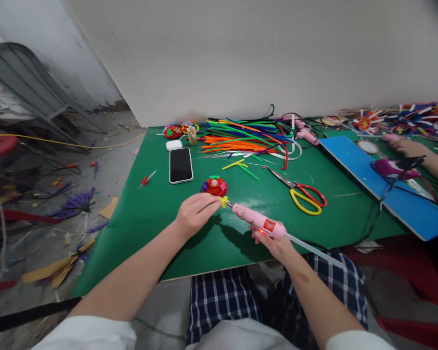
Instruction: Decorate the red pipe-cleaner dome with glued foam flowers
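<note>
Item: pink glue gun (257, 221), gripped in the closed right hand (273, 240), nozzle pointing toward 10 o'clock, a clear glue stick trailing from its rear toward 4 o'clock; a red light shows on the body. Item: small yellow flower piece (224, 201), pinched between the fingertips of the left hand (195, 214) and touching the nozzle tip. Item: round red decorated piece (214, 185), lying on the green table (149, 214) just beside the yellow piece at its 11 o'clock. Item: black phone (180, 165), face up, at 10 o'clock from the red piece, with a white earbud case (174, 145) above it. Item: scissors with red and yellow handles (301, 193), at 3 o'clock from the red piece. Item: heap of coloured pipe cleaners (244, 136), at 12 o'clock near the wall. Item: blue board (387, 189), at the table's right, by another person's hand (405, 147).
</note>
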{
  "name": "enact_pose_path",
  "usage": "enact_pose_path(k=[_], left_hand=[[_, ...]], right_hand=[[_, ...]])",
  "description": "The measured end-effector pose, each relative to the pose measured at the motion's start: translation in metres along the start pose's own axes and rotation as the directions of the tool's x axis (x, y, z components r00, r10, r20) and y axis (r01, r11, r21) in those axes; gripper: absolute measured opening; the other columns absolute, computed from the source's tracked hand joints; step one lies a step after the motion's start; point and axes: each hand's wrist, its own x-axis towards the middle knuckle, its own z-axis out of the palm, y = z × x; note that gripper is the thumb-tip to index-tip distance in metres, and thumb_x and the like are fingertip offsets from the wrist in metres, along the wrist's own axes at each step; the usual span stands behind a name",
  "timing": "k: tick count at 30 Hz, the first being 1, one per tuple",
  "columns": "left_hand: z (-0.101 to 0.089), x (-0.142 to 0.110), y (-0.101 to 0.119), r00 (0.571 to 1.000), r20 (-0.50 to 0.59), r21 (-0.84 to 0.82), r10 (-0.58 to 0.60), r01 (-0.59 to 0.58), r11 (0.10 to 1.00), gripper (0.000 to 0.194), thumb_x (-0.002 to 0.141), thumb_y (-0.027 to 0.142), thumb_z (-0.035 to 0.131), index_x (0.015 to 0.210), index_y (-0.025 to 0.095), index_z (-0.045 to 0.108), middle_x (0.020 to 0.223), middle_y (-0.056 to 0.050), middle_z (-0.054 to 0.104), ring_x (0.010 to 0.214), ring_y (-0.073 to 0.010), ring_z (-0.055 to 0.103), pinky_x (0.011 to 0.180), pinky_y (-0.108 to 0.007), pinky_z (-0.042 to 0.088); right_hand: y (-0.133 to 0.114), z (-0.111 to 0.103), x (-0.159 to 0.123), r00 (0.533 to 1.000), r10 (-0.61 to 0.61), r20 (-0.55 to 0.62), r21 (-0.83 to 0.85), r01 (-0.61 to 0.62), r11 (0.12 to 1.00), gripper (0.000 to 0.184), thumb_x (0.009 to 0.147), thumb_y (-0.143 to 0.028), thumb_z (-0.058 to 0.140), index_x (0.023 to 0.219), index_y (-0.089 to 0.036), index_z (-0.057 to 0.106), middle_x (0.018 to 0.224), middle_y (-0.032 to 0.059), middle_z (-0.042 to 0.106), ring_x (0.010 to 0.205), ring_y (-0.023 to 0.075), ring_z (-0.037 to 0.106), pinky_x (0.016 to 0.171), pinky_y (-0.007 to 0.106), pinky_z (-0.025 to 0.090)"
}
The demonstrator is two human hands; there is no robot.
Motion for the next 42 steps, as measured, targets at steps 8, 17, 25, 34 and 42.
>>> enact_pose_path(k=[8,17,25,34,42], left_hand=[[-0.001,0.001,0.001,1.0,0.0,0.015,0.03,-0.03,0.999,0.023,0.074,0.007,0.06,0.095,0.016,0.061,0.088,-0.006,0.068,0.085,-0.0148,0.061,0.076,-0.029,0.052],[-0.003,0.001,0.001,0.999,0.022,0.039,0.042,-0.043,0.998,0.021,0.075,0.009,0.059,0.095,0.016,0.061,0.088,-0.006,0.068,0.085,-0.015,0.061,0.075,-0.029,0.052],[-0.003,0.001,0.002,0.998,0.026,0.046,0.051,-0.052,0.998,0.024,0.072,0.007,0.062,0.094,0.015,0.061,0.088,-0.006,0.068,0.084,-0.0156,0.06,0.073,-0.029,0.053],[-0.002,0.002,0.003,0.999,0.029,0.02,0.041,-0.041,0.999,0.027,0.071,0.006,0.063,0.097,0.013,0.061,0.095,-0.008,0.067,0.092,-0.0161,0.06,0.08,-0.03,0.053],[-0.002,0.0,0.001,0.999,0.031,0.024,0.032,-0.032,0.999,0.024,0.076,0.01,0.059,0.099,0.017,0.06,0.095,-0.006,0.068,0.091,-0.0158,0.061,0.079,-0.03,0.053]], right_hand=[[-0.002,-0.002,0.002,1.0,-0.019,0.01,0.002,0.019,1.0,0.026,0.072,-0.044,0.058,0.072,-0.018,0.061,0.056,0.0019,0.056,0.047,0.0135,0.05,0.045,0.027,0.044],[-0.005,0.0,0.002,1.0,-0.006,0.006,0.006,0.006,1.0,0.029,0.071,-0.045,0.057,0.074,-0.016,0.062,0.057,0.0027,0.056,0.045,0.0125,0.049,0.043,0.026,0.044],[-0.004,-0.001,0.002,1.0,0.006,0.005,0.002,-0.006,1.0,0.024,0.072,-0.041,0.058,0.073,-0.017,0.062,0.056,0.0019,0.056,0.046,0.0117,0.049,0.043,0.024,0.044],[-0.002,-0.001,0.001,0.999,-0.013,0.036,-0.014,0.014,1.0,0.025,0.075,-0.037,0.057,0.088,-0.018,0.066,0.067,0.0029,0.063,0.048,0.0105,0.048,0.045,0.023,0.043],[-0.015,-0.001,0.002,0.995,-0.01,0.099,0.001,0.01,1.0,0.04,0.078,-0.036,0.053,0.114,-0.021,0.06,0.106,0.007,0.064,0.064,0.0151,0.057,0.048,0.025,0.046]])
